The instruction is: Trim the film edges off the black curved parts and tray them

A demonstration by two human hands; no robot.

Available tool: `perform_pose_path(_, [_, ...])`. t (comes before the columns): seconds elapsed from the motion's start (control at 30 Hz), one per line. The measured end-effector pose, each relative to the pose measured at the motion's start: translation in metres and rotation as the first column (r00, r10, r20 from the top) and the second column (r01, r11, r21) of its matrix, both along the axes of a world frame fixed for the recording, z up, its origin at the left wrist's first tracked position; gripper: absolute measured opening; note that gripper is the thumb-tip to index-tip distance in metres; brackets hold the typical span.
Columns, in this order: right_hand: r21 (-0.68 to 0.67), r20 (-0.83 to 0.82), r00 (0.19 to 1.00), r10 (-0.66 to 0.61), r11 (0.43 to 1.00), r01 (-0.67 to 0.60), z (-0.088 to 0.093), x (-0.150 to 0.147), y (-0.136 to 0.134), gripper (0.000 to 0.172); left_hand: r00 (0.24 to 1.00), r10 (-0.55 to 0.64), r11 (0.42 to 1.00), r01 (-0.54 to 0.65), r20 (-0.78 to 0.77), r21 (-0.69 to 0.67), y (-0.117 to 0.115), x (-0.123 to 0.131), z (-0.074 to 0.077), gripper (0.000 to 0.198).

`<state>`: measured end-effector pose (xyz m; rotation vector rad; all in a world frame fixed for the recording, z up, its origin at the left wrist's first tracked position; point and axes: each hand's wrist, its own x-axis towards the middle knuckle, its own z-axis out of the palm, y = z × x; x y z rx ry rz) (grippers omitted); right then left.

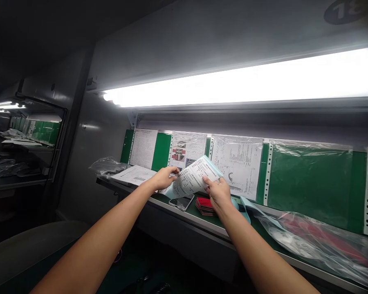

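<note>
Two bare arms reach out from the bottom of the view, and the hands are apart, with the stack of printed papers (191, 178) held up between them. The left hand (165, 178) pinches the left side of the stack, and the right hand (219, 194) grips its lower right side with the thumb on top. A light blue sheet shows at the back of the papers. Just under the papers, a smartphone (183, 202) lies on the green bench (199, 222), and a small pile of red pads (205, 206) sits beside it, right under the right hand. To the right, a pale blue sheet (251, 206) leans near the right wrist, and a big clear plastic bag (319, 245) with red things inside lies at the lower right. On the left part of the bench is a flat white paper (134, 174), and behind it is a crumpled clear bag (107, 166). Farther back, papers in clear sleeves (239, 165) hang on a green board (309, 183). A long bright light tube (248, 77) glows above them. At the far left, another bench (18, 143) with papers shows through an opening.
</note>
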<state>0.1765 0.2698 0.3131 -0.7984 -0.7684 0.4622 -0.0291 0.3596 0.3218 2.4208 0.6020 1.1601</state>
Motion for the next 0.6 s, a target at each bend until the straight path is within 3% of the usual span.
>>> perform_pose_path(0.23, [0.079, -0.02, 0.997, -0.074, 0.994, 0.075, 0.021, 0.02, -0.007, 0.034, 0.998, 0.018, 1.0, -0.019, -0.068, -0.004, 0.016, 0.001, -0.001, 0.022])
perform_pose_path(0.4, [0.088, 0.004, 0.996, -0.09, 0.992, 0.089, 0.023, 0.027, -0.009, 0.033, 0.998, 0.021, 1.0, -0.021, -0.066, 0.003, 0.017, 0.009, -0.004, 0.021])
perform_pose_path(0.6, [0.106, 0.021, 0.981, -0.195, 0.976, 0.191, 0.026, 0.035, -0.012, 0.033, 0.994, 0.029, 1.0, -0.027, -0.107, 0.016, 0.013, 0.016, -0.002, 0.025])
